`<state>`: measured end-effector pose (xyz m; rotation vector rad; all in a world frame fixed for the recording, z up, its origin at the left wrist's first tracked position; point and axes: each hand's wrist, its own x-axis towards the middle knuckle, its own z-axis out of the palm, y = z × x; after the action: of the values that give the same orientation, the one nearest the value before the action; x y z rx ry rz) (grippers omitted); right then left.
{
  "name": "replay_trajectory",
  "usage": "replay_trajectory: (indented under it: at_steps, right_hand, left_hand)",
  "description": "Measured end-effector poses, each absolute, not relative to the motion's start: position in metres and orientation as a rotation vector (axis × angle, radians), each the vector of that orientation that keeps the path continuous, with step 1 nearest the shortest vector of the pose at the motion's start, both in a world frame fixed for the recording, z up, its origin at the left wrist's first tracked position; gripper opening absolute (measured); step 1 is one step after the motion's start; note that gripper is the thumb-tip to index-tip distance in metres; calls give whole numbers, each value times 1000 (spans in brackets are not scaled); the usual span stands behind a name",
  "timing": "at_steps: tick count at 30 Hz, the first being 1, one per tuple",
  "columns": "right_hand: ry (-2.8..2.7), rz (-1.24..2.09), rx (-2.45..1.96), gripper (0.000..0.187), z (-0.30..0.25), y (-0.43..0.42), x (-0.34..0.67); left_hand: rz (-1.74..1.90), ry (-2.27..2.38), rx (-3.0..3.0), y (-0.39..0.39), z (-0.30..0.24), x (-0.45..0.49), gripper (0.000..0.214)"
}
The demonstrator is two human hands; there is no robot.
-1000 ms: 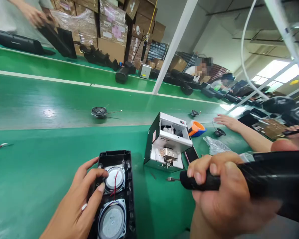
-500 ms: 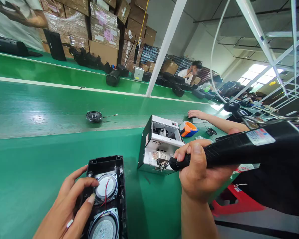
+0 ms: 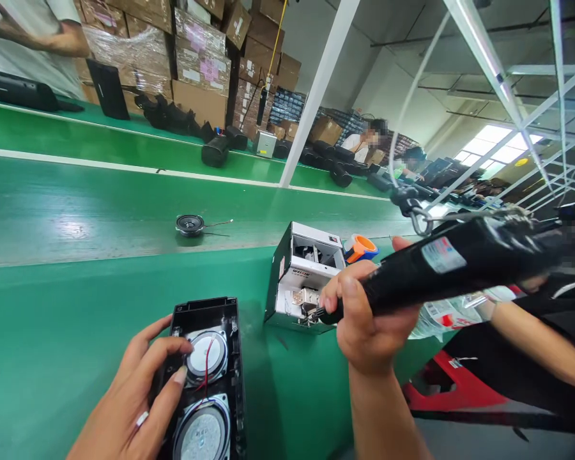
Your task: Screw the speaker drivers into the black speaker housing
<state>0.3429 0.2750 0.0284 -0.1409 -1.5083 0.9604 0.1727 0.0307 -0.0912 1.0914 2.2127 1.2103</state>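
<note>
My left hand [image 3: 137, 399] rests on a black speaker housing [image 3: 206, 377] lying on the green bench, with the fingertips touching the upper of its two round silver drivers [image 3: 206, 356], which carries a red wire. My right hand [image 3: 367, 319] grips a black electric screwdriver [image 3: 441, 265]. The screwdriver's tip sits at the front opening of a small white screw feeder box [image 3: 306, 276].
A loose speaker driver [image 3: 190, 224] with a wire lies on the conveyor belt [image 3: 76, 211]. An orange and blue tape dispenser [image 3: 361, 248] stands behind the feeder. Other people work at the right and far left. Cardboard boxes [image 3: 206, 57] are stacked behind.
My right hand has swung the screwdriver from low over the bench up and left until its tip reached the feeder box. My left hand has stayed on the upper driver.
</note>
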Motion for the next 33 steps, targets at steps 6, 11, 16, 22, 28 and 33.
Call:
replay_trajectory:
  at_steps: [6, 11, 16, 22, 28, 33]
  right_hand:
    - [-1392, 1540, -422, 56, 41, 225, 358]
    - [-1443, 1566, -260, 34, 54, 201, 382]
    - [-1584, 1468, -115, 42, 51, 196, 364]
    - [-1448, 1401, -61, 25, 27, 183, 316]
    - [-1438, 1501, -57, 57, 3, 184, 308]
    - [-1459, 1510, -82, 58, -2, 186, 306]
  left_hand:
    - [1296, 2227, 1034, 39, -58, 194, 26]
    - [1298, 2205, 1068, 45, -39, 203, 22]
    - [1306, 2133, 1032, 42, -44, 197, 26]
    - [1308, 2131, 1052, 42, -47, 196, 23]
    - [1292, 2139, 1011, 41, -45, 198, 21]
    - [1285, 2160, 986, 42, -43, 200, 25]
